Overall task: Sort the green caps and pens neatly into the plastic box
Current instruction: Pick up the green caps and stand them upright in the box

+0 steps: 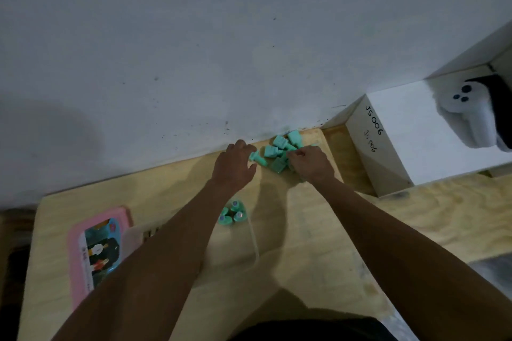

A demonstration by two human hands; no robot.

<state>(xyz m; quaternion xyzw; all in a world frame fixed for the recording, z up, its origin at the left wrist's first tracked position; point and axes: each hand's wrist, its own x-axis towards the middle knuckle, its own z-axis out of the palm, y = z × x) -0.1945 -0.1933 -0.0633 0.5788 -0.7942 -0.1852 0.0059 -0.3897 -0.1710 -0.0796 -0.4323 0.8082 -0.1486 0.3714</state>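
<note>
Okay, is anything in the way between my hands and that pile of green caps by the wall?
Nothing visible. The left hand touches the pile of green caps at its left edge, and the right hand rests on its right side, fingers curled among the caps. The table around them is bare.

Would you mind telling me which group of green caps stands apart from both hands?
The small cluster of green caps nearer the person, between the forearms. The larger green pile by the wall lies under the left hand and right hand.
</note>
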